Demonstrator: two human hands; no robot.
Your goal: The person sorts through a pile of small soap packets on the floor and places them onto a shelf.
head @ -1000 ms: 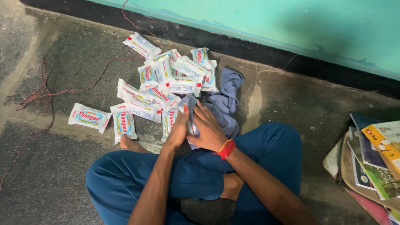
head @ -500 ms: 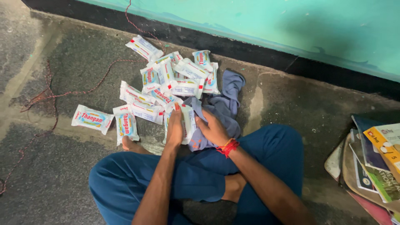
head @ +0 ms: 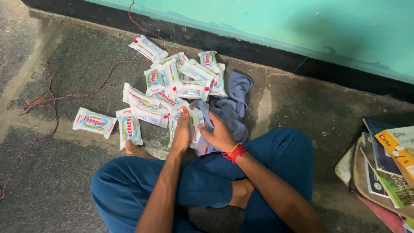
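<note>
I sit cross-legged on a concrete floor in blue trousers (head: pixel 138 185). My left hand (head: pixel 181 132) grips a white and blue soap packet (head: pixel 196 124) along its left edge. My right hand (head: pixel 219 134), with a red thread at the wrist, is closed on a crumpled blue cloth (head: pixel 233 110) and presses against the packet's right side. Beyond my hands, several more of the same packets (head: pixel 181 82) lie in a loose heap, and one packet (head: pixel 93 122) lies apart at the left.
A thin red cord (head: pixel 51 97) trails over the floor at the left. A stack of books (head: pixel 388 164) lies at the right edge. A green wall with a black skirting (head: pixel 258 43) runs along the back. My bare foot (head: pixel 134 149) shows beside my left arm.
My right hand slid back off the packet with the cloth, so the packet's face now shows between my hands. My left hand stayed on the packet.
</note>
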